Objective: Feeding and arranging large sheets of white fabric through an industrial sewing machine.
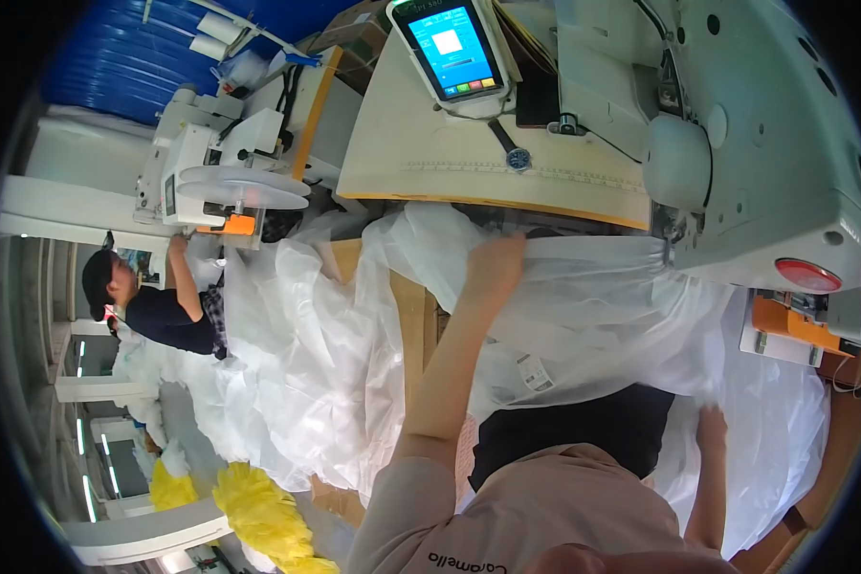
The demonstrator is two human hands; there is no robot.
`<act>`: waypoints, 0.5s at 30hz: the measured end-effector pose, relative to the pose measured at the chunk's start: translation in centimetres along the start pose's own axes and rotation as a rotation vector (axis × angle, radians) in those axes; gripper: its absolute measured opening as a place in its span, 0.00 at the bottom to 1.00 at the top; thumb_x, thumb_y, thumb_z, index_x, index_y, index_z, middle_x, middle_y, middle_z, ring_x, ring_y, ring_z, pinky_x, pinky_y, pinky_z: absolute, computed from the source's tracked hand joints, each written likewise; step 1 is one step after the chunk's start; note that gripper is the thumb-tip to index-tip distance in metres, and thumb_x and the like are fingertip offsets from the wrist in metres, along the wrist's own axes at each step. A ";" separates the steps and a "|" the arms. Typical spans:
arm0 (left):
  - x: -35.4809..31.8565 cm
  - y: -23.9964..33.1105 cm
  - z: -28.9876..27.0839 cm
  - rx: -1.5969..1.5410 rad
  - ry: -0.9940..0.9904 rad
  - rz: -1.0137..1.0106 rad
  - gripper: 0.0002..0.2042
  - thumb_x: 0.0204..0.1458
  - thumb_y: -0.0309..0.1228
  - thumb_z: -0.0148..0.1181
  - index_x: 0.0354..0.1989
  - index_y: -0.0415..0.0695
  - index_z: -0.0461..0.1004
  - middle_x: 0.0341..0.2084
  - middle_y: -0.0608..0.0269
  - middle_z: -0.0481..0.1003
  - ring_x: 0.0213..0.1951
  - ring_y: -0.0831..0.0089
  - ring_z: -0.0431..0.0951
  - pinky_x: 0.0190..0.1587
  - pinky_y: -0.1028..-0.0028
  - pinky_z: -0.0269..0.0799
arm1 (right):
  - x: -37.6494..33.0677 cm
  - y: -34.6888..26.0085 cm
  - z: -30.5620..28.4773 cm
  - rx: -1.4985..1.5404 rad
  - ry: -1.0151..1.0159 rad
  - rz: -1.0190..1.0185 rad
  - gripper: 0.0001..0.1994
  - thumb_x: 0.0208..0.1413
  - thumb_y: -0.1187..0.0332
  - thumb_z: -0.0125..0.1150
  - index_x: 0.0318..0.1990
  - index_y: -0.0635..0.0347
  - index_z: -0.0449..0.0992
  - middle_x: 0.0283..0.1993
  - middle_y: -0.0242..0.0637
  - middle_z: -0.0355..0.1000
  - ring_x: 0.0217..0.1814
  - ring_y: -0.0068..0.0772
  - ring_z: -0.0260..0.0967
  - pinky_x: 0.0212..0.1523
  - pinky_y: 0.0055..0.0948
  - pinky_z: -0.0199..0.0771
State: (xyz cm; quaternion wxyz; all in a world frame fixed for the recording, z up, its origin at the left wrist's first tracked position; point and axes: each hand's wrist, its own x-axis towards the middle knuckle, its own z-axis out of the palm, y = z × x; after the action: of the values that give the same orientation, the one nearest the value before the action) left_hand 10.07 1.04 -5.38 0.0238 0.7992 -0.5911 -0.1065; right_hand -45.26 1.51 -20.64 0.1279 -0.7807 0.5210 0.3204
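Note:
Thin, sheer white fabric (584,316) hangs over my lap, its upper edge stretched along the front of the sewing table. My left hand (497,266) is closed on that edge near the table's middle, the arm reaching forward. From there the fabric runs right in gathers to the sewing machine (737,172), where its edge passes by the needle area. A small white label (534,373) with dark print lies on the fabric. Low on the right, my right hand (712,426) is against the white fabric beside my lap; its fingers are blurred.
On the sewing table (411,153) stand a lit control screen (450,53) and a wristwatch (517,158). White fabric heaps (306,354) fill the left side. Further left, a person (167,306) works at another machine (225,153). Yellow material (263,507) lies lower left.

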 end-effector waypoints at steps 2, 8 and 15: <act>-0.3 -1.2 -0.1 -0.087 0.250 -0.022 0.11 0.47 0.24 0.46 0.39 0.42 0.71 0.33 0.49 0.74 0.37 0.52 0.74 0.38 0.58 0.69 | -3.6 -0.1 -7.4 0.007 -0.180 -0.012 0.18 0.53 0.63 0.54 0.50 0.58 0.68 0.49 0.48 0.68 0.51 0.46 0.66 0.46 0.40 0.69; -5.9 -8.1 -5.3 0.140 0.906 0.028 0.17 0.42 0.16 0.50 0.41 0.42 0.75 0.27 0.57 0.71 0.33 0.59 0.70 0.39 0.65 0.67 | -4.5 -11.2 -27.8 1.064 0.713 -0.304 0.17 0.52 0.75 0.54 0.50 0.67 0.64 0.46 0.45 0.68 0.49 0.42 0.67 0.48 0.34 0.67; -9.7 -7.4 -6.5 -0.050 0.901 -0.131 0.11 0.47 0.20 0.50 0.38 0.42 0.76 0.24 0.63 0.68 0.26 0.70 0.69 0.27 0.70 0.65 | -1.8 -15.1 -30.3 1.199 0.968 -0.309 0.17 0.52 0.75 0.56 0.49 0.67 0.62 0.43 0.47 0.67 0.44 0.41 0.69 0.43 0.33 0.69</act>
State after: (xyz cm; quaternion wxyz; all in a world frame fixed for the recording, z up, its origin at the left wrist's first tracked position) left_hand 15.58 11.91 1.16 0.2911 0.8007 -0.4671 0.2364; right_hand -21.11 -6.91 1.58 0.3295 -0.6948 0.4882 -0.4127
